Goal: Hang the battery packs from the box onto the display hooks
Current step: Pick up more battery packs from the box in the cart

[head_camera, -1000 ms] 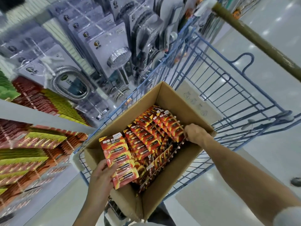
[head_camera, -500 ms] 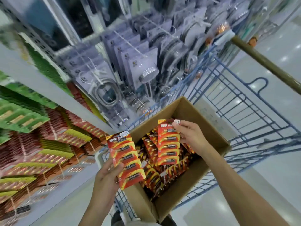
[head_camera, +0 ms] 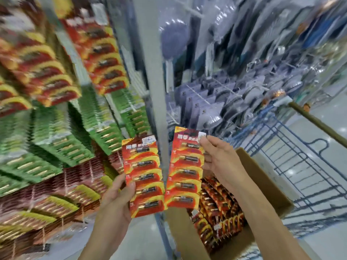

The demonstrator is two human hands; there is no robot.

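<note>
Two battery strips (head_camera: 144, 177): left grip (head_camera: 116, 196) holds low, right grip (head_camera: 219, 158) high.

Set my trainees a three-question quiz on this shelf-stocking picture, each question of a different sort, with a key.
1. True or false: the left hand grips the left strip of battery packs.
2. The right hand pinches the right strip near: A its top, B its bottom, C its middle?
3. Fill in: the cardboard box sits in a blue wire ___.
Key: 1 true; 2 A; 3 cart.
</note>
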